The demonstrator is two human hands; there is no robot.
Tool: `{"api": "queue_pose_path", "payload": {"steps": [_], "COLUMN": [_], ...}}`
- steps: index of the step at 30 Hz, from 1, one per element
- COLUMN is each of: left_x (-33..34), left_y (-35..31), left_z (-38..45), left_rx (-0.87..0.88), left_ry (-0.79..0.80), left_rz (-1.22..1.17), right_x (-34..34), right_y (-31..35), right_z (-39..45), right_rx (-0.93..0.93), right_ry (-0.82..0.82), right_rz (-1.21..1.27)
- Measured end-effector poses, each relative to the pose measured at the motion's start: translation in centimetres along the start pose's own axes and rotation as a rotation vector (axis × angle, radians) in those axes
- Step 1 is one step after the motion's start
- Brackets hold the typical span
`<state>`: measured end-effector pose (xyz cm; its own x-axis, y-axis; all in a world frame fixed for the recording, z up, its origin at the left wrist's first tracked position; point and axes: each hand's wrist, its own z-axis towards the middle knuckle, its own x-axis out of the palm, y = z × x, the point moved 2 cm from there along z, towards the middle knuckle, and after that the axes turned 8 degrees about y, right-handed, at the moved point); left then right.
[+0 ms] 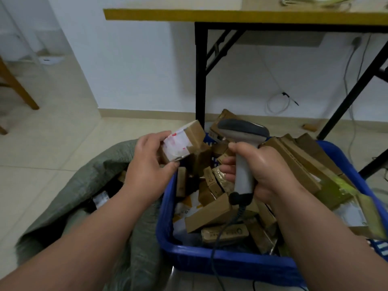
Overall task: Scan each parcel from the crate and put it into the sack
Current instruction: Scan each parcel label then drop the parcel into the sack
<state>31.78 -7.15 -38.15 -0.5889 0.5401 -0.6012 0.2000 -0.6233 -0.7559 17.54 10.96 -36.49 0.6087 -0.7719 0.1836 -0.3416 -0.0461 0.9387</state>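
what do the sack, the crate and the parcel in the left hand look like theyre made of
Sack: grey-green woven plastic by the look, matt, with a fine weave texture and soft folds.
Crate: blue moulded plastic, smooth with a slight sheen, rim rigid.
Parcel held in the left hand: brown cardboard, matt, with a white paper label and what seems to be glossy clear tape.

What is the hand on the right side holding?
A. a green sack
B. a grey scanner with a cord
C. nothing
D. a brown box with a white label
B: the right hand is wrapped round the handle of the grey handheld barcode scanner, while the left hand holds the small brown cardboard parcel with a white label.
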Motion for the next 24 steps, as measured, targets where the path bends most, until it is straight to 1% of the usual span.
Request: {"api": "queue_pose_path", "payload": {"steps": [5,8,9,12,14,18,20,21,22,24], "left_x": [-1.0,-0.9,-1.0,-1.2,-1.3,-1.5,-1.3,-1.3,-1.3,-1.5], "left_y": [-2.1,-3.1,-3.4,-3.7,-3.5,-3.0,-2.5,-2.3,-2.0,-1.2], "left_z": [-2.8,-3.9,-4.2,-4.3,-4.1,-3.3,-3.1,-2.9,-2.7,-2.1], "left_rx": [0.098,0.087,0.071,-0.002,-0.112,-0.329,-0.403,-0.418,-0.428,-0.443], "left_ry": [0.065,0.180,0.192,0.127,0.108,0.234,0.326,0.347,0.340,0.268], "left_rz": [-0.078,-0.174,-0.228,-0.303,-0.392,-0.594,-0.715,-0.767,-0.807,-0.882], "right_x": [1.7,2.7,3.0,3.5,3.8,4.3,4.5,4.4,4.4,4.1], "right_y": [-0.3,-0.7,-0.9,-1.2,-1.1,-0.8,-0.7,-0.7,-0.6,-0.3], "right_z": [-1.7,-2.5,-2.7,-3.3,-3.5,-3.6,-3.4,-3.4,-3.3,-3.4], "right_rx": [0.043,-0.012,-0.043,-0.119,-0.143,-0.176,-0.170,-0.164,-0.160,-0.154], "right_ry": [0.007,-0.001,-0.013,-0.026,-0.017,0.021,0.038,0.030,0.017,0.007], "right_rz": [0.202,0.188,0.165,0.095,0.105,0.065,0.028,-0.004,-0.033,-0.041]}}
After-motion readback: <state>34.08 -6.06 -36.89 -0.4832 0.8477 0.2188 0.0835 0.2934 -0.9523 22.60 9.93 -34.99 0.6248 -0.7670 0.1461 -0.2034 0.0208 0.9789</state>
